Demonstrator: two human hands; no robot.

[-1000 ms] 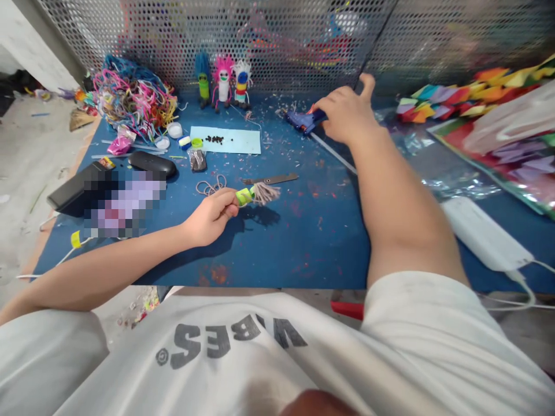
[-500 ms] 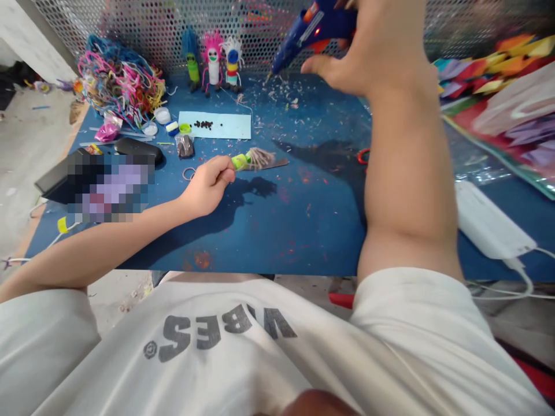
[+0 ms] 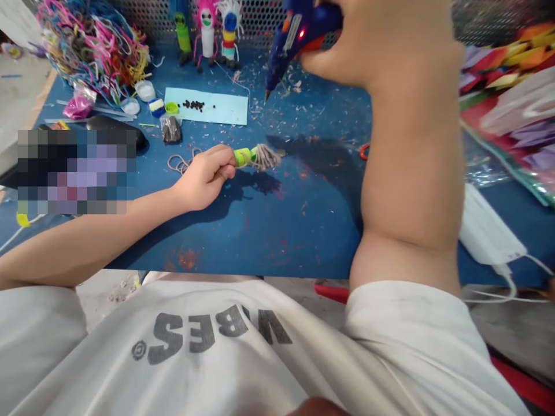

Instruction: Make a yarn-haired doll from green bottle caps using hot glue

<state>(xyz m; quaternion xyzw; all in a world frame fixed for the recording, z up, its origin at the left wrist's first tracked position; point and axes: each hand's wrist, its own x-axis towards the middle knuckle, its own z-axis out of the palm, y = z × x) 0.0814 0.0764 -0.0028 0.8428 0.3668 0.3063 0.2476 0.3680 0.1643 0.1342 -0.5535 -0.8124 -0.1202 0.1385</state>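
Note:
My left hand (image 3: 208,178) is closed round a small green yarn doll (image 3: 243,157), held on its side above the table. The doll's tuft of grey-brown yarn hair (image 3: 265,157) points right. Loose grey yarn (image 3: 180,163) trails behind the fist. High at the top, my right hand (image 3: 347,55) grips a dark blue hot glue gun (image 3: 288,49) with a lit red light. Its nozzle points down, apart from the doll and above it in the picture. The upper part of my right hand is cut off by the frame edge.
Three finished yarn dolls (image 3: 207,37) stand at the back beside a tangled yarn heap (image 3: 93,49). Black beads (image 3: 193,106) lie on a light blue card (image 3: 229,110). Red-handled scissors (image 3: 364,151) are partly under my right arm. A white power bank (image 3: 492,225) lies right.
The glue gun's nozzle has tipped more steeply downward and come lower in the picture. My left hand still holds the doll; the whole view has shifted slightly.

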